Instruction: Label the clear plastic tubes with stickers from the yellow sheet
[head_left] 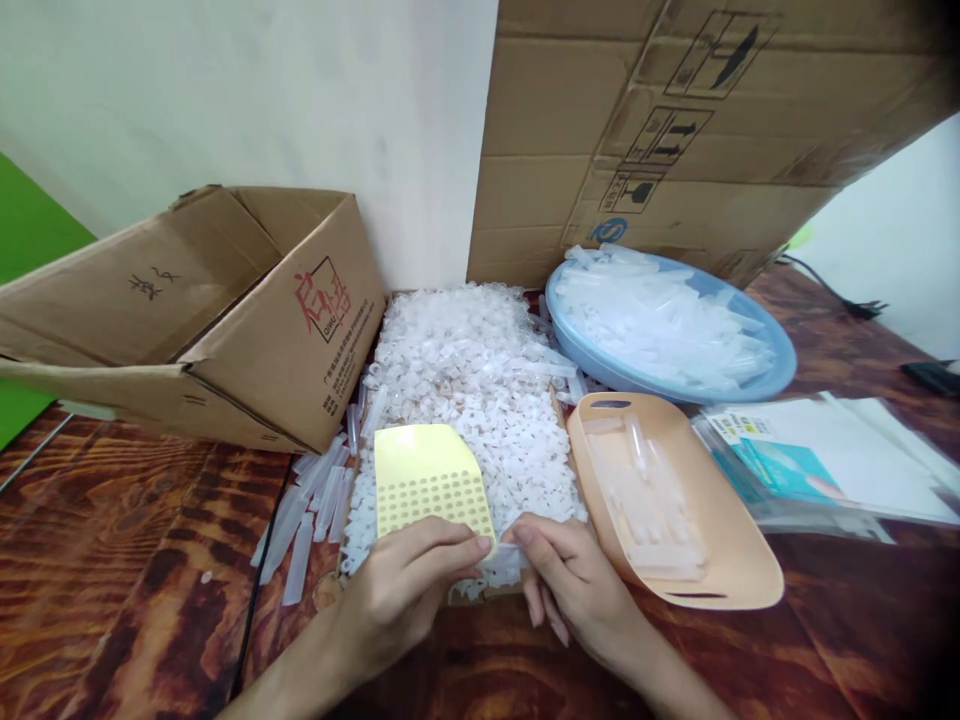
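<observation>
Over the near edge of a heap of small white plastic pieces [517, 440], my two hands meet. My left hand [409, 580] is closed at the lower right corner of a yellow sheet [427, 465] with rows of small dark oval stickers. Between thumb and fingers, my right hand [566, 575] pinches a short translucent tube [508, 557]. The left fingertips are at the tube's left end; whether they touch it is unclear. The sheet lies tilted over the white pieces, its lower edge partly behind the left fingers.
An open cardboard box [277, 340] stands at the left, loose translucent tubes [300, 555] beside it. At the right are a blue basin [784, 365] full of tubes, a peach tray [739, 565] with tubes and plastic packets [885, 460]. A large carton [547, 130] stands behind.
</observation>
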